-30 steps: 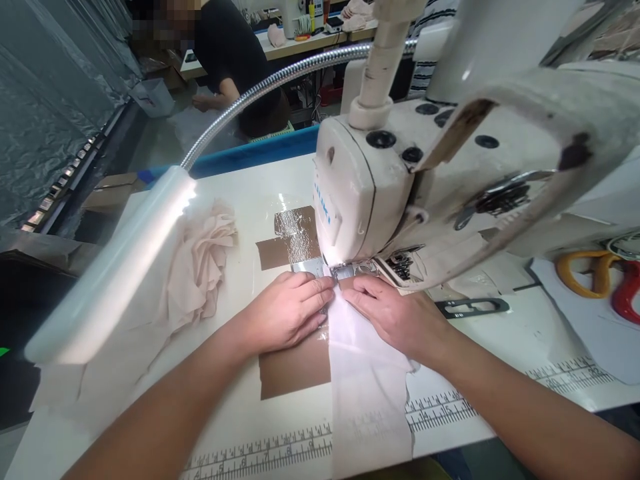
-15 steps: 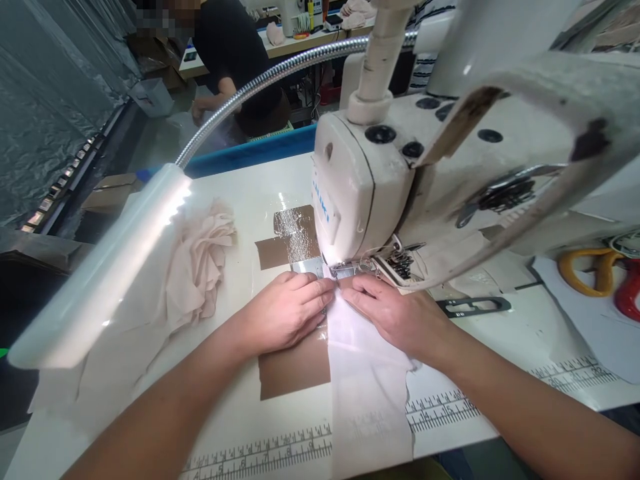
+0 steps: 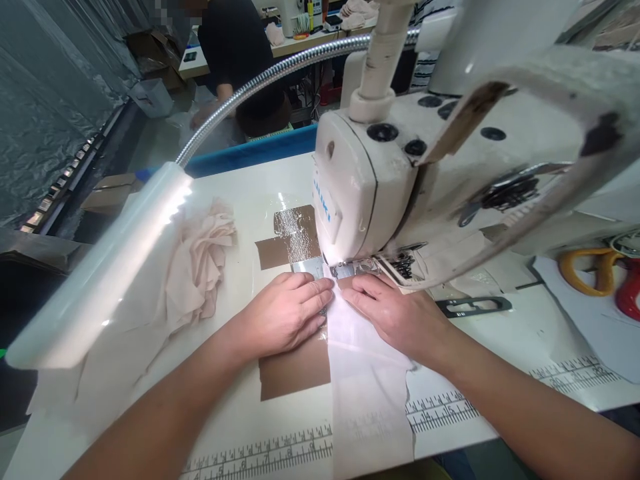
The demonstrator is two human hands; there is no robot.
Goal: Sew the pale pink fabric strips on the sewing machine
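The pale cloth strip (image 3: 367, 380) lay flat on the bench (image 3: 240, 193), running from the near edge up to the sewing machine's (image 3: 365, 187) foot (image 3: 345, 270). Its far end sat directly under both sets of fingertips.

The left hand (image 3: 287, 313) rested palm down on the strip's left edge. Its fingers (image 3: 315, 293) were stretched out and pressed on the cloth, not closed around anything. The right hand (image 3: 395, 317) lay palm down on the strip's right side. Its fingers (image 3: 357, 297) were likewise spread flat on the cloth, grasping nothing. The two sets of fingertips nearly met just short of the foot.

A brown tape patch (image 3: 295, 367) was stuck to the bench beneath the left hand and beside the strip. A second brown patch (image 3: 290, 237) lay just beyond the left fingers. Printed ruler markings (image 3: 260, 457) ran along the near edge of the bench, well back from the fingers.

A heap of pink cloth (image 3: 200, 260) lay to the left of the left hand, apart from it. A lit lamp (image 3: 100, 267) on a flexible metal neck (image 3: 280, 70) hung over that heap.

To the right of the right hand lay a small black tool (image 3: 475, 307). Farther right were scissors (image 3: 585, 270) with orange and red handles.

Another person in a black top (image 3: 235, 47) was at a separate bench far beyond the machine.
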